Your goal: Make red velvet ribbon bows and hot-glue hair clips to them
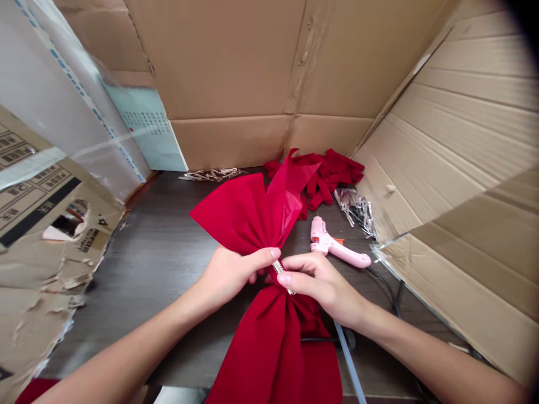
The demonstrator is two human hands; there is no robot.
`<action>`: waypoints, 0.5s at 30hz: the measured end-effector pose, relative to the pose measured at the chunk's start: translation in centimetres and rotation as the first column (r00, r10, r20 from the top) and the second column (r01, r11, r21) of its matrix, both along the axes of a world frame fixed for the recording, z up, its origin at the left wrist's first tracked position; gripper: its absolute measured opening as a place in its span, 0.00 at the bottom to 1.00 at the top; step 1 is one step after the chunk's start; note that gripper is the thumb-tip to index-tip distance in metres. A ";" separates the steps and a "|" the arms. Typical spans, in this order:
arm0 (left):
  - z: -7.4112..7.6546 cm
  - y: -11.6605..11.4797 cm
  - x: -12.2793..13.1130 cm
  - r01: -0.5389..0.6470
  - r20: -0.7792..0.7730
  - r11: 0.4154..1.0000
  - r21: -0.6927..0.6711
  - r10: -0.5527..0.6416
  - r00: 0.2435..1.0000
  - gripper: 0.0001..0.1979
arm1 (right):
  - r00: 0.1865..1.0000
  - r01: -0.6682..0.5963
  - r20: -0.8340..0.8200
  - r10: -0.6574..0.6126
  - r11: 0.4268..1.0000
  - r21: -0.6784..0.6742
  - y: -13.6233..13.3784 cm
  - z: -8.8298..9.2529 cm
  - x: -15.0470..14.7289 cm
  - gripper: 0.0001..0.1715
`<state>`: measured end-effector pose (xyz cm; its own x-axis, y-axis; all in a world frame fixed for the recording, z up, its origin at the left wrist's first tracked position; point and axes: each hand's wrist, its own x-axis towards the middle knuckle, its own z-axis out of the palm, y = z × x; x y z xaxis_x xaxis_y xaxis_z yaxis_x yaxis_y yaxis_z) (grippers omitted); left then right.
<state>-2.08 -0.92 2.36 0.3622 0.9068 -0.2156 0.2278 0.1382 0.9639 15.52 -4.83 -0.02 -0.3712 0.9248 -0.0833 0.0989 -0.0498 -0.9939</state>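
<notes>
**Both hands closed on the waist of a red bow**

Corrugated cardboard walls (231, 62) rise beyond the red velvet bow (261, 348) and to its right, while a torn, printed cardboard flap (42, 286) leans in to its left. The dark wood-grain tabletop (143, 280) lies under the bow, which sits near the middle of your view, with its tails running down toward your body and its loops fanning up and away from you.

Expect the bow to be light, soft and limp, with nothing stiff in the cloth to hold its shape. The gathered waist is the firmest place to take hold. The thin, slightly see-through upper loop will crease and slip easily, so keep your grip off it.

Your left hand (236, 275) is closed around the waist from the bow's left side, with the thumb across the front. Your right hand (322, 286) pinches in from the right, and its thumb and fingers meet at a narrow silvery metal strip (281, 276) lying across the waist.

To the right of the bow sit a pink hot glue gun (332, 244) with a black cord (387, 289), and a clear glue stick (349, 359). Beyond it lie a heap of red fabric strips (332, 177) and two small piles of silvery clips (356, 210) (210, 175).
</notes>
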 end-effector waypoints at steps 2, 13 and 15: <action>0.0 0.0 0.0 -0.013 0.000 1.000 -0.003 0.013 1.000 0.19 | 1.000 -0.011 0.001 0.011 1.000 -0.014 -0.1 0.0 0.1 0.26; -0.3 0.0 0.0 -0.043 -0.013 0.999 -0.005 0.043 0.999 0.20 | 1.000 -0.018 -0.007 0.018 1.000 -0.018 -0.3 0.4 -0.1 0.28; -0.3 0.0 0.1 -0.046 -0.012 0.999 -0.015 0.046 0.999 0.20 | 1.000 -0.015 -0.001 0.015 1.000 -0.017 -0.4 0.4 -0.1 0.28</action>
